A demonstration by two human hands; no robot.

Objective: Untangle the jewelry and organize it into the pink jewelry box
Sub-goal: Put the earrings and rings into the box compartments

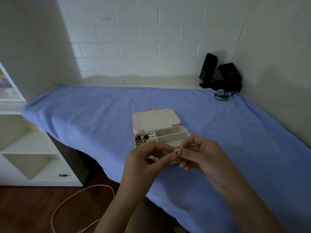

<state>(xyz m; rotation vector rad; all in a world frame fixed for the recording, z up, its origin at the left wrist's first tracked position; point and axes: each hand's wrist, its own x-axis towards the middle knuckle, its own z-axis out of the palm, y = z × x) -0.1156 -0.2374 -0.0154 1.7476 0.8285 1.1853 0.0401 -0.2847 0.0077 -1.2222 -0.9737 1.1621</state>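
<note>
Dim, bluish, wide-angle edge distortion.

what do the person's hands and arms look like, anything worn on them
Both the left hand and the right hand are ungloved. The left forearm and the right forearm are bare down to the frame edge: no sleeve, watch or bracelet shows. The picture is too dim to tell whether any finger wears a ring.

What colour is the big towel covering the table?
The soft fabric towel is light blue all over, seen best in the head view.
</note>
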